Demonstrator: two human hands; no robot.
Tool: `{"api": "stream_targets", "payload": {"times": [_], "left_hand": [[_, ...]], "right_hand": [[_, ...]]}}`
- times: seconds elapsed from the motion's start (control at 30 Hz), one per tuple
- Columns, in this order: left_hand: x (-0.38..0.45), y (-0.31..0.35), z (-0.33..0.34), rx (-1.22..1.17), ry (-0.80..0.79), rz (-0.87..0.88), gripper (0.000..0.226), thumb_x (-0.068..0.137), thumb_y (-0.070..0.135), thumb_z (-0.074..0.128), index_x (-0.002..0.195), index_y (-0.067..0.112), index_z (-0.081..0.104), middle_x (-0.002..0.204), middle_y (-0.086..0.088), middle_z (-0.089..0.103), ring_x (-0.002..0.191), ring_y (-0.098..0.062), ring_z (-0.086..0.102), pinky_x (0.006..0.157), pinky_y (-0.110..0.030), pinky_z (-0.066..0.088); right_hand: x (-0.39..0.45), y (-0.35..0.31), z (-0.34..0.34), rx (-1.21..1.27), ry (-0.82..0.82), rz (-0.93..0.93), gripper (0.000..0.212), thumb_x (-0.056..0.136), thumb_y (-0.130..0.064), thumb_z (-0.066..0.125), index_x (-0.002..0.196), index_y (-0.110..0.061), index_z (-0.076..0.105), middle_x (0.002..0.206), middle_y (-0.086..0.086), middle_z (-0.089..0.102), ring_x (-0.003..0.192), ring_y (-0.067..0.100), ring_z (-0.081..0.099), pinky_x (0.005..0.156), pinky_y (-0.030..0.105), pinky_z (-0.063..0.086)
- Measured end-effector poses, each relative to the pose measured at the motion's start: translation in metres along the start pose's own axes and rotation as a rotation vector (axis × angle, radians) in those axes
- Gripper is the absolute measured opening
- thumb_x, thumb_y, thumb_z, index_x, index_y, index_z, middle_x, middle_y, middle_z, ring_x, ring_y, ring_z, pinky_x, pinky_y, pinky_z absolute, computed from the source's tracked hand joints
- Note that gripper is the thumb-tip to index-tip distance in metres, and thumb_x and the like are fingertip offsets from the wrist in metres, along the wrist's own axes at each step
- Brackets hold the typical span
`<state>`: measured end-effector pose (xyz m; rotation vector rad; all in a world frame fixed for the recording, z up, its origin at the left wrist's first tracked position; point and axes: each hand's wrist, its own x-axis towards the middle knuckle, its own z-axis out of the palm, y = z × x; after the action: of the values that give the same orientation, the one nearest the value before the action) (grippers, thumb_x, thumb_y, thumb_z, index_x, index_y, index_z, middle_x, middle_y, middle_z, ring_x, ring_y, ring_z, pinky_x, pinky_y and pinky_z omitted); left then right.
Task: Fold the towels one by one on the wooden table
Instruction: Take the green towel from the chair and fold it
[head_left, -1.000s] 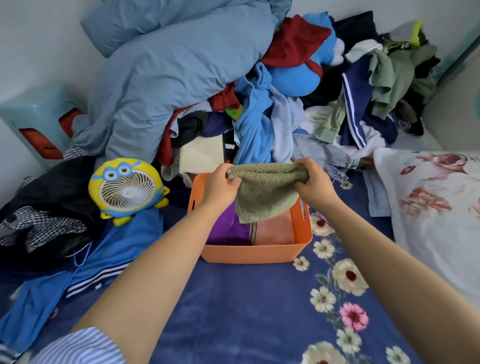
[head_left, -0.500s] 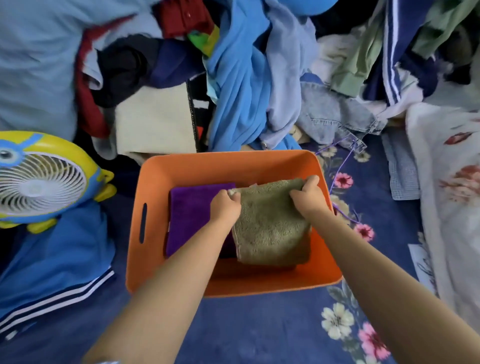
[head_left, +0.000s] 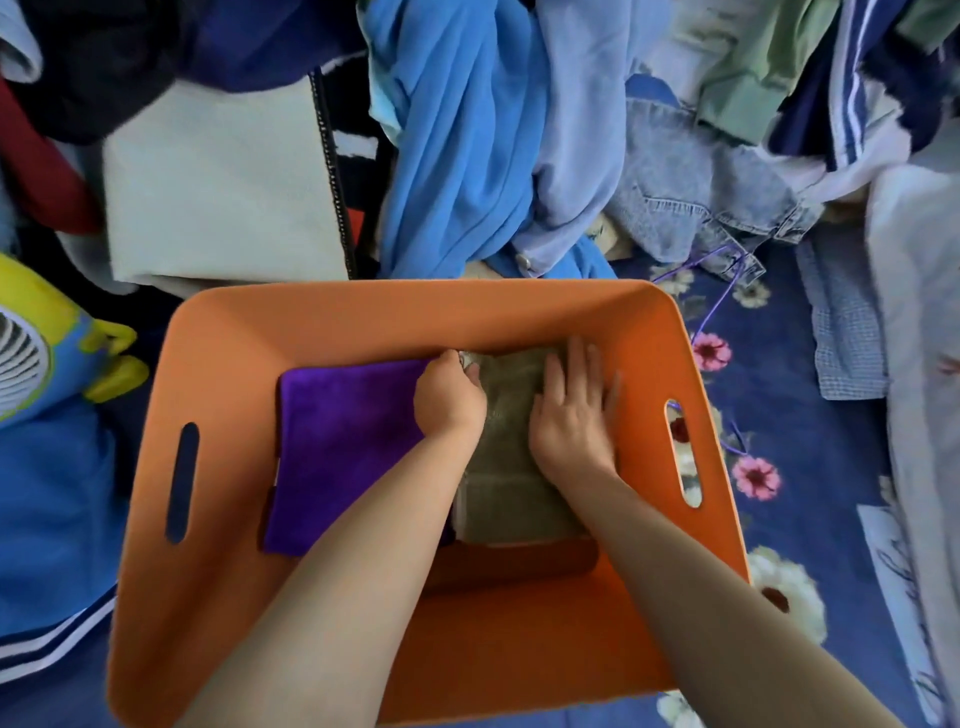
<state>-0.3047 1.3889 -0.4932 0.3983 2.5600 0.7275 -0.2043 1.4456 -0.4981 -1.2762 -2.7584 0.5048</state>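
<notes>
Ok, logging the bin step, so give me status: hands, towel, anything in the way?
Left hand grips the olive towel at its far corner; right hand flat on it. Towel folded in the orange bin, beside the purple towel. Nothing in the way.

I see the orange bin (head_left: 218, 364) open at the top, so entry from above is free. Inside, the purple towel (head_left: 343, 441) covers the left floor and the olive towel (head_left: 511, 488) the right; both hands sit on that stack, the left hand (head_left: 449, 397) curled at its far corner, the right hand (head_left: 574, 415) flat. Bare bin floor shows only along the near wall. Beyond the far wall, the clothes pile (head_left: 467, 130) crowds the rim. The yellow fan (head_left: 47, 353) stands beside the left wall. The floral sheet (head_left: 769, 364) right of the bin has open room.
</notes>
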Motion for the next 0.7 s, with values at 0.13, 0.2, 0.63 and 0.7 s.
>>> {"api": "stream_targets", "payload": {"times": [0.13, 0.2, 0.63, 0.7], "left_hand": [[0.001, -0.005, 0.009, 0.132, 0.056, 0.073, 0.029, 0.097, 0.021, 0.042, 0.113, 0.001, 0.055, 0.117, -0.016, 0.060, 0.113, -0.033, 0.049, 0.087, -0.040, 0.041], [0.001, -0.011, 0.014, 0.170, 0.075, 0.103, 0.027, 0.098, 0.017, 0.039, 0.117, 0.003, 0.052, 0.120, -0.015, 0.056, 0.115, -0.032, 0.046, 0.089, -0.039, 0.040], [-0.009, -0.019, -0.020, 0.322, -0.102, 0.283, 0.027, 0.094, 0.011, 0.043, 0.119, 0.005, 0.049, 0.124, -0.012, 0.049, 0.119, -0.030, 0.042, 0.091, -0.040, 0.041], [-0.016, -0.023, -0.033, 0.398, -0.122, 0.319, 0.029, 0.095, 0.014, 0.041, 0.121, 0.006, 0.048, 0.125, -0.011, 0.050, 0.119, -0.029, 0.042, 0.092, -0.039, 0.041]], "right_hand": [[-0.003, 0.013, 0.000, -0.192, -0.185, -0.175, 0.085, 0.072, -0.054, -0.002, 0.144, -0.021, 0.027, 0.157, 0.008, 0.010, 0.145, 0.028, 0.004, 0.112, 0.039, -0.011], [-0.003, 0.022, 0.001, -0.228, -0.345, -0.134, 0.090, 0.065, -0.061, -0.012, 0.147, -0.028, 0.006, 0.157, 0.002, -0.011, 0.144, 0.022, -0.015, 0.115, 0.039, -0.013], [-0.002, 0.010, -0.004, -0.359, -0.496, -0.050, 0.062, 0.096, -0.052, 0.016, 0.147, -0.027, -0.008, 0.155, 0.004, -0.021, 0.142, 0.025, -0.020, 0.114, 0.047, -0.012], [-0.011, 0.001, -0.014, -0.328, -0.503, -0.038, 0.061, 0.096, -0.050, 0.018, 0.147, -0.026, -0.007, 0.155, 0.005, -0.018, 0.143, 0.026, -0.017, 0.114, 0.048, -0.011]]}}
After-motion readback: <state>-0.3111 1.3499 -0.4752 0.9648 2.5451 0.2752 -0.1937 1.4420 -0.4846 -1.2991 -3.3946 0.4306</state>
